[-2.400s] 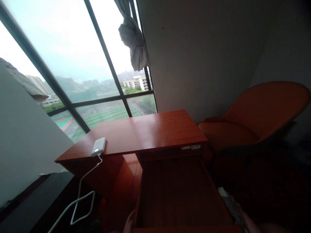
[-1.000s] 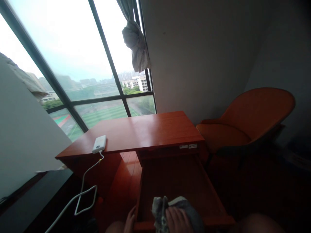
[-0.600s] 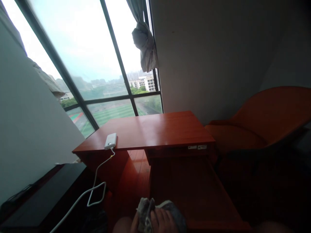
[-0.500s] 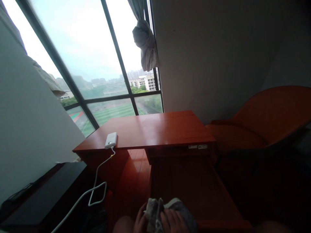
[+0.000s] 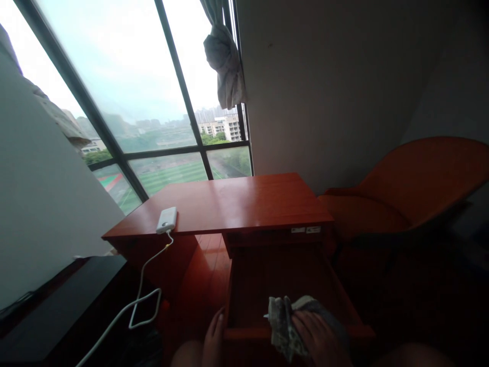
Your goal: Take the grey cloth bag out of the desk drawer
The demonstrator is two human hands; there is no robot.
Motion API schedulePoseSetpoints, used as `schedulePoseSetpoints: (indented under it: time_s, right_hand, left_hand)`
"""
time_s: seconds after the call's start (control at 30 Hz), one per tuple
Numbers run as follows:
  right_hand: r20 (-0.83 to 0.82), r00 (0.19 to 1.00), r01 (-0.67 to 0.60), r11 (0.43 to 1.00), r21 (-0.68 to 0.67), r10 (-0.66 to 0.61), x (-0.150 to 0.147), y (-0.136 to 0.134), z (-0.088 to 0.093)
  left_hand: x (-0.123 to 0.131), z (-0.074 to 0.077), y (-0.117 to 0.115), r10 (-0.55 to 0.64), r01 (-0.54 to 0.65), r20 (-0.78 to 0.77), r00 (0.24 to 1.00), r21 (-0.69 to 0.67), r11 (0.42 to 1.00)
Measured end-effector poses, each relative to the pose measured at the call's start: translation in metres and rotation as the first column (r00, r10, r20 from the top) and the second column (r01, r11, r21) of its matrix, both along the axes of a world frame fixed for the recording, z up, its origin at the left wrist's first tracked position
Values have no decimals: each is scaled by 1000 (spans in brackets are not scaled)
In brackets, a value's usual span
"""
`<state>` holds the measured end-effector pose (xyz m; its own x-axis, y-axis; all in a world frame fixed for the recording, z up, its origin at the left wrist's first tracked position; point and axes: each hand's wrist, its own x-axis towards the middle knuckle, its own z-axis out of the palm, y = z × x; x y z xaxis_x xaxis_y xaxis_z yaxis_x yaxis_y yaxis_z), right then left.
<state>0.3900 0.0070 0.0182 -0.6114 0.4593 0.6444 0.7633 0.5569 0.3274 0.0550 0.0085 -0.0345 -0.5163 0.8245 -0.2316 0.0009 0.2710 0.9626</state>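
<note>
glossy wooden desk (image 5: pixel 237 204), cloth rag (image 5: pixel 284 321) — seemingly worn

Daylight is being let in through a tall window (image 5: pixel 126 97) at ten o'clock, its dark frame slanting. A knotted curtain (image 5: pixel 225 66) is being hung at twelve. A plain wall (image 5: pixel 324 86) is being left in shade. An orange chair (image 5: pixel 408 188) is being kept at three o'clock.

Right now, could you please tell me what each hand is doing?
Left hand: fingers straight, resting on the front left corner of the open drawer, holding nothing.
Right hand: holding a crumpled cloth at the drawer's front edge.
</note>
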Motion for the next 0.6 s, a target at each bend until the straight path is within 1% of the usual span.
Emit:
schedulePoseSetpoints:
  time_s: [0.07,0.13,0.2,0.3,0.4,0.5,0.57,0.6]
  right_hand:
    - [-26,1000,13,999,-45,-14,-2,8,-6]
    - [-66,997,41,997,-68,-45,-4,16,-12]
    - [-90,992,85,993,-82,-92,-4,24,-18]
    - [-88,985,135,983,-123,-147,-2,36,-29]
    - [-123,966,206,964,-169,-228,10,43,-46]
    - [-227,904,320,926,-202,-362,34,44,-68]
    - [-338,822,391,885,-252,-459,52,42,-78]
    - [-407,759,414,859,-302,-508,60,41,-80]
  left_hand:
    - [2,0,9,24,-24,8,1000,-37,999]
    - [3,1,16,14,-14,0,1000,-55,998]
    - [5,3,21,-25,24,-29,999,-53,998]
    - [7,9,27,-60,56,-124,990,-35,998]
    - [9,17,34,-66,68,-182,981,5,998]
    - [10,19,39,-42,49,-177,983,32,998]
    - [10,14,42,-7,13,-166,986,36,999]
    - [10,11,42,10,-5,-159,987,34,999]
